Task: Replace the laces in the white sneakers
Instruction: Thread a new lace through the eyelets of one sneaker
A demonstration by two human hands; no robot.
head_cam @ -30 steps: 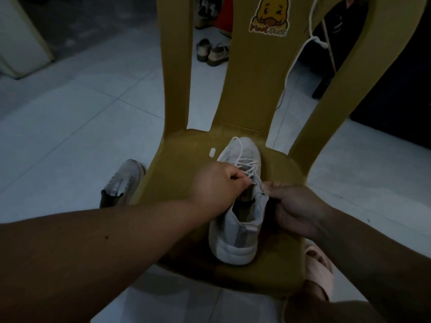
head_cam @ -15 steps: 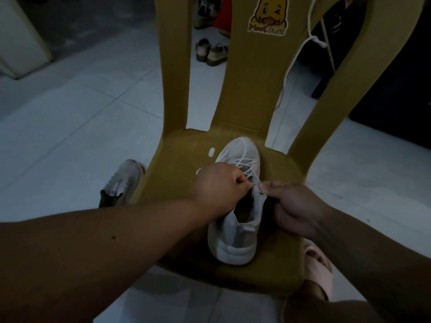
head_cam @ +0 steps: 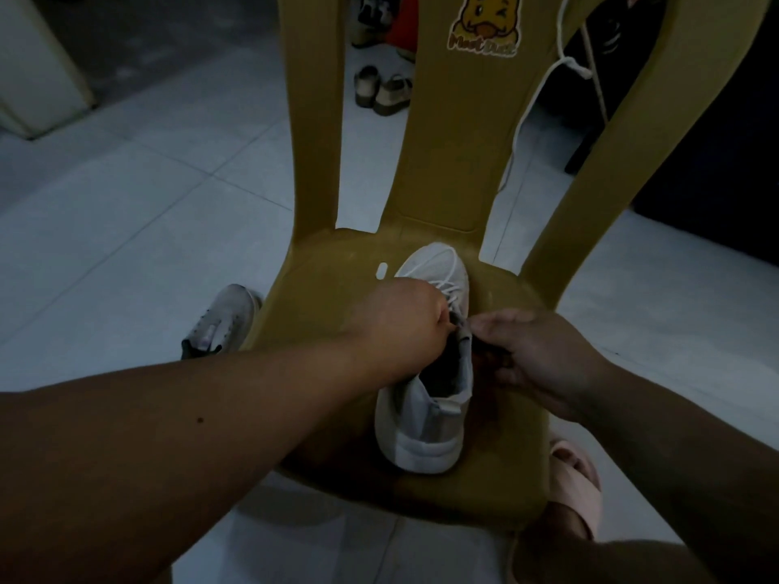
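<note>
A mustard-yellow plastic chair (head_cam: 337, 314) stands on a floor of pale grey tiles (head_cam: 139, 212) in a dim room; its back rises toward 12 o'clock with two open slots and carries a duck sticker (head_cam: 483, 27) near the top. A white sneaker (head_cam: 425, 419) sits upright on the seat, heel toward 6 o'clock and toe toward 12 o'clock at the base of the backrest. The left hand (head_cam: 400, 326) is closed over the lacing zone, its grip pinched on the white lace (head_cam: 447, 284) at the upper eyelets. The right hand (head_cam: 531, 356) is at 3 o'clock of the sneaker, fingers curled tight at the collar edge; whether its grip holds lace or fabric cannot be told. A second sneaker (head_cam: 223, 322) lies on the floor at 9 o'clock of the chair, touching or just beside the seat edge. A loose white cord (head_cam: 531, 107) hangs behind the backrest at 1 o'clock. A pair of tan shoes (head_cam: 381, 92) stands on the floor beyond the chair at 12 o'clock. A pale cabinet (head_cam: 33, 69) occupies the corner at 10 o'clock. A foot in a pink slipper (head_cam: 577, 478) shows at 5 o'clock under the seat edge.
</note>
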